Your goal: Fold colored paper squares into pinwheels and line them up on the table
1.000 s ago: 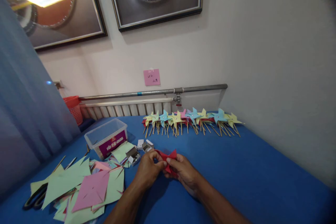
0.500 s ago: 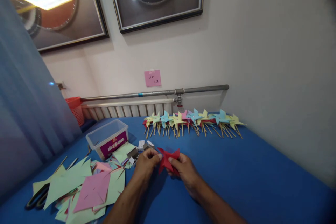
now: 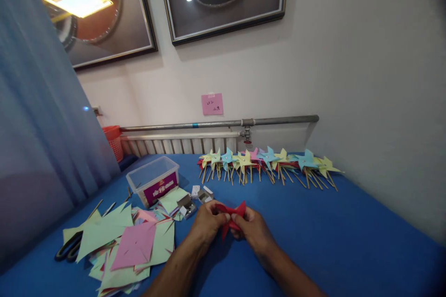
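Observation:
A red paper pinwheel (image 3: 240, 209) is held between both hands above the blue table. My left hand (image 3: 209, 222) pinches its left side, the thumb pressed near the centre. From the other side my right hand (image 3: 251, 227) grips it, thumb tip almost meeting the left one. The fingers behind the paper are partly hidden. Just beyond my left hand sit small open boxes (image 3: 187, 206) with tiny metal pieces inside. To the left lies a loose pile of cut paper squares, with a pink square (image 3: 135, 247) on top and a green sheet (image 3: 104, 231) beside it.
Finished pinwheels on sticks (image 3: 245, 161) lie in a row at the back of the blue table (image 3: 313, 236). A clear plastic tub (image 3: 153, 178) stands left of centre. Black-handled scissors (image 3: 71, 247) rest by the paper pile. A metal pipe (image 3: 216, 124) runs along the wall.
My left hand has moved onto the red pinwheel, its thumb now near the middle beside the right thumb. The view has shifted slightly left, so everything sits further right.

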A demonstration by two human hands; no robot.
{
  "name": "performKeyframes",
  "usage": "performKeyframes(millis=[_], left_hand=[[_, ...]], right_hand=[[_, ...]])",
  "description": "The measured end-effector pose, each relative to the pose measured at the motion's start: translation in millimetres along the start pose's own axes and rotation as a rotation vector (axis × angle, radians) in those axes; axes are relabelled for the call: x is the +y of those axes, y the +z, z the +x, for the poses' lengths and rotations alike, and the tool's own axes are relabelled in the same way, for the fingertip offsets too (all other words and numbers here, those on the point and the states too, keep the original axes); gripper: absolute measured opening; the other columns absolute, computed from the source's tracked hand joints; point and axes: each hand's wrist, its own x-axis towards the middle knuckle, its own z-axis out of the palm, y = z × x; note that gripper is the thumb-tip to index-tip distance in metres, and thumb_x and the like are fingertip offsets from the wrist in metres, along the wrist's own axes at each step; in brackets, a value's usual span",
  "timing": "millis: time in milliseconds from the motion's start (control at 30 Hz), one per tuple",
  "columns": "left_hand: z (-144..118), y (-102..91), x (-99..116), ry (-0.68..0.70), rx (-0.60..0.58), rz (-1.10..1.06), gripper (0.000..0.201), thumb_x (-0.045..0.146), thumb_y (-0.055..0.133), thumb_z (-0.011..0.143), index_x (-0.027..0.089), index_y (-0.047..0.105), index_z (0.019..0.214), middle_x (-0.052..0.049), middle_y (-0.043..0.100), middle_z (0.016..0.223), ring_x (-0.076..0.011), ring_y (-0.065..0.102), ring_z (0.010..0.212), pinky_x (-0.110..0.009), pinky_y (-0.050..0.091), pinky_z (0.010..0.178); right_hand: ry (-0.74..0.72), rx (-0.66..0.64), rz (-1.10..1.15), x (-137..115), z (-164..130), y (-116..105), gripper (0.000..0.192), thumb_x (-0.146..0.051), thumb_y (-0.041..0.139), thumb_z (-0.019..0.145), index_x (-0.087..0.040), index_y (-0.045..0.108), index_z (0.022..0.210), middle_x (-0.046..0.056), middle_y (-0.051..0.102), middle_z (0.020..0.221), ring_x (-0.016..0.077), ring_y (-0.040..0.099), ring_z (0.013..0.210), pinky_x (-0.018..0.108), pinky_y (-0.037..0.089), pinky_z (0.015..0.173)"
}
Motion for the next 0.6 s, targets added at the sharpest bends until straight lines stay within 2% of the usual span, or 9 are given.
performKeyframes(millis=[100, 167, 233, 300, 400, 600], left_hand=[[-0.3, -23.2, 16.9, 0.100, 0.113, 0.388, 0.006, 0.023, 0.071, 0.083, 0.017, 0.072, 0.083, -0.001, 0.069, 0.070, -0.0153, 0.060, 0.065, -0.026, 0.042, 0.066], [-1.8, -43.0, 30.7, 0.180, 0.235, 0.819, 0.015, 0.020, 0.062, 0.092, 0.017, 0.076, 0.089, -0.007, 0.076, 0.087, -0.0198, 0.068, 0.082, -0.028, 0.044, 0.075], [-2.9, -59.2, 40.7, 0.116, 0.306, 1.201, 0.026, 0.020, 0.055, 0.098, 0.017, 0.080, 0.096, -0.013, 0.079, 0.103, -0.0254, 0.072, 0.096, -0.031, 0.044, 0.079], [-3.0, -68.1, 44.7, -0.004, 0.300, 1.440, 0.034, 0.019, 0.049, 0.100, 0.016, 0.083, 0.102, -0.018, 0.080, 0.111, -0.0295, 0.074, 0.103, -0.034, 0.046, 0.080], [-1.4, -70.6, 43.8, -0.091, 0.260, 1.565, 0.038, 0.019, 0.047, 0.100, 0.015, 0.084, 0.108, -0.021, 0.080, 0.116, -0.0325, 0.076, 0.109, -0.035, 0.049, 0.083], [-0.4, -72.7, 44.7, -0.141, 0.220, 1.553, 0.035, 0.019, 0.052, 0.095, 0.017, 0.085, 0.108, -0.021, 0.081, 0.117, -0.0363, 0.077, 0.110, -0.038, 0.051, 0.084]], right_hand=[[-0.012, 0.097, 0.018, -0.6, 4.3, -6.0, 0.038, -0.048, 0.087, 0.069, -0.022, 0.063, 0.081, -0.003, 0.066, 0.057, 0.0139, 0.059, 0.049, 0.027, 0.045, 0.051], [0.013, 0.137, 0.038, -1.3, 6.2, -9.0, 0.038, -0.047, 0.088, 0.068, -0.023, 0.062, 0.080, -0.002, 0.067, 0.057, 0.0151, 0.062, 0.050, 0.027, 0.047, 0.051], [0.026, 0.151, 0.050, -1.9, 6.4, -10.3, 0.037, -0.046, 0.088, 0.068, -0.023, 0.061, 0.079, -0.001, 0.067, 0.057, 0.0158, 0.062, 0.050, 0.028, 0.048, 0.051], [0.018, 0.135, 0.060, -2.2, 5.1, -9.9, 0.035, -0.045, 0.087, 0.070, -0.022, 0.062, 0.079, -0.001, 0.067, 0.058, 0.0156, 0.063, 0.050, 0.028, 0.048, 0.051], [-0.011, 0.114, 0.074, -2.5, 2.5, -7.5, 0.032, -0.042, 0.087, 0.072, -0.021, 0.063, 0.079, -0.001, 0.066, 0.059, 0.0145, 0.062, 0.050, 0.027, 0.046, 0.051], [-0.022, 0.098, 0.075, -3.5, 1.0, -4.6, 0.031, -0.041, 0.087, 0.072, -0.021, 0.065, 0.080, -0.002, 0.065, 0.059, 0.0143, 0.060, 0.051, 0.027, 0.046, 0.052]])
